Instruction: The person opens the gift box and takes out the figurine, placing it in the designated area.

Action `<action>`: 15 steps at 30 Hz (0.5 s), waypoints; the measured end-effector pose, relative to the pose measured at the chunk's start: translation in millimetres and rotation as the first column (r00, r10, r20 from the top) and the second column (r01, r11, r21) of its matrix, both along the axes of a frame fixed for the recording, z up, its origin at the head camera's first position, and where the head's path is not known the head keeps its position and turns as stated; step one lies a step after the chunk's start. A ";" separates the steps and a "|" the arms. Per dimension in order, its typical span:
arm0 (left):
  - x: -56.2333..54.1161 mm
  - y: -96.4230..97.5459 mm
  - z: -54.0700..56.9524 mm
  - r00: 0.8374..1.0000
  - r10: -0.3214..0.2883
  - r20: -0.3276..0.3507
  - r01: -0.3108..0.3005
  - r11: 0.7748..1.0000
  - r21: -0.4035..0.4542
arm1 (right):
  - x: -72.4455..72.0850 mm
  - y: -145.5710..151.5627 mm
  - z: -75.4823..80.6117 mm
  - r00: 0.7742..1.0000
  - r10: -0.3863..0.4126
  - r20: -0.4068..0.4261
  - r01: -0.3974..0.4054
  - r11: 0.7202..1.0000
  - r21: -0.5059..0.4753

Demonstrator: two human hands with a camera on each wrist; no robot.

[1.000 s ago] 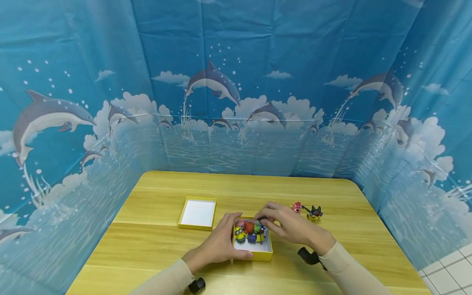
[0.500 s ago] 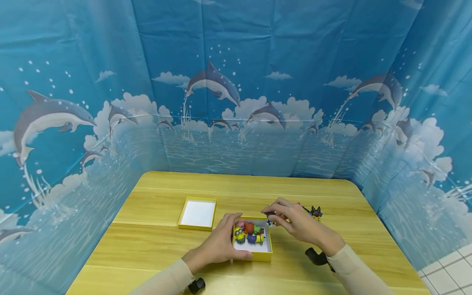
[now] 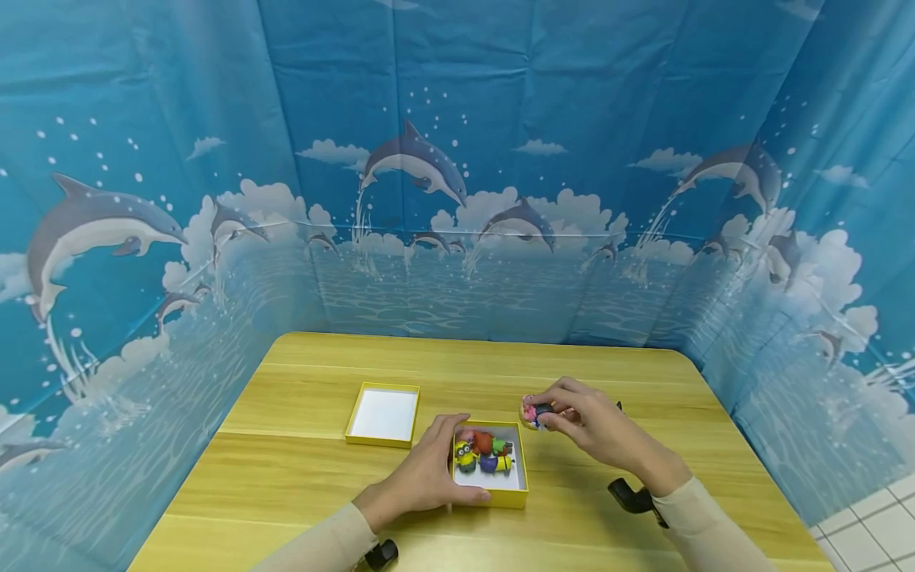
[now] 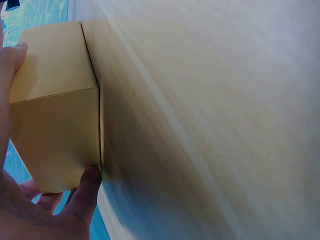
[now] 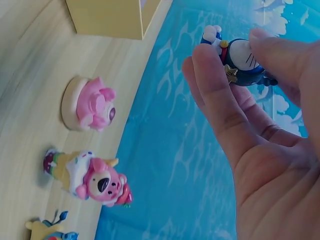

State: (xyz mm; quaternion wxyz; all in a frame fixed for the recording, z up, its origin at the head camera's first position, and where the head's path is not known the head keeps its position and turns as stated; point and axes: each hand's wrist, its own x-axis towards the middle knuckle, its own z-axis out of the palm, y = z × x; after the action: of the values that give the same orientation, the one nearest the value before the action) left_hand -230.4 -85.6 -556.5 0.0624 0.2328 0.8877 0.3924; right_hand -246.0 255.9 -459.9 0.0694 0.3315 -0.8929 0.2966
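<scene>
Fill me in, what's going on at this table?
A person's left hand grips a yellow box with several toy figures lying in it. The right hand pinches a blue-and-white figure in the air, right of the box. Outside it, a pink figure, a pink bear and a partly visible yellow figure stand on the table. A shallow tray lies to its left.

Blue-and-white whiskered figurine (image 5: 242, 61) (held up) — right of the yellow box (image 3: 509, 498) — open-topped, toys (image 3: 483, 442) inside.
</scene>
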 end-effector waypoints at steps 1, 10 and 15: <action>0.0 0.0 0.0 1.000 0.000 0.000 0.000 1.000 0.001 | 0.1 1.3 0.3 1.000 -0.010 -0.001 0.010 1.000 0.000; 0.7 -0.1 -0.9 1.000 -0.003 -0.001 0.003 1.000 0.006 | -0.4 13.6 -1.1 1.000 -0.025 -0.005 0.025 0.999 -0.030; 0.7 0.1 -0.6 1.000 -0.004 -0.003 0.004 1.000 0.006 | -0.3 20.6 -1.4 1.000 -0.024 -0.019 0.023 0.999 -0.042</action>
State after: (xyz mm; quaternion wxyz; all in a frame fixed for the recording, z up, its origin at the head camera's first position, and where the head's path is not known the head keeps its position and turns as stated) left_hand -229.7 -85.5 -557.1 0.0610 0.2355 0.8860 0.3947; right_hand -246.3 276.5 -461.2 0.0887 0.3223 -0.8896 0.3111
